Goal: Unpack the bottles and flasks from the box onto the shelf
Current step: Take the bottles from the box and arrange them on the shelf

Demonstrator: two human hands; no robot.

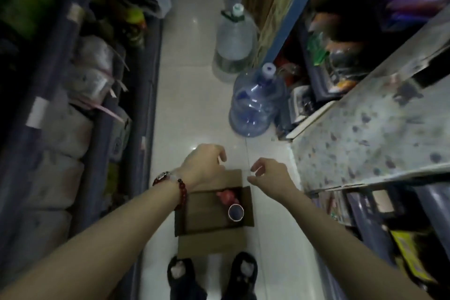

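An open cardboard box point(199, 209) stands on the white floor just in front of my feet. Inside it, at the right, lie a red bottle point(225, 196) and a flask with a round white-rimmed top point(235, 212). My left hand point(203, 165) hangs over the box's far flap, fingers loosely curled and holding nothing. My right hand point(266, 174) hovers to the right of the box, fingers also loosely curled and empty. A speckled grey shelf board point(365, 134) runs along the right side at about hand height.
Two large water jugs stand on the floor ahead, a blue one point(255, 105) and a clear one point(233, 41). Stocked shelves line both sides of the narrow aisle, with wrapped packages point(70, 129) at the left. My slippered feet point(211, 273) stand behind the box.
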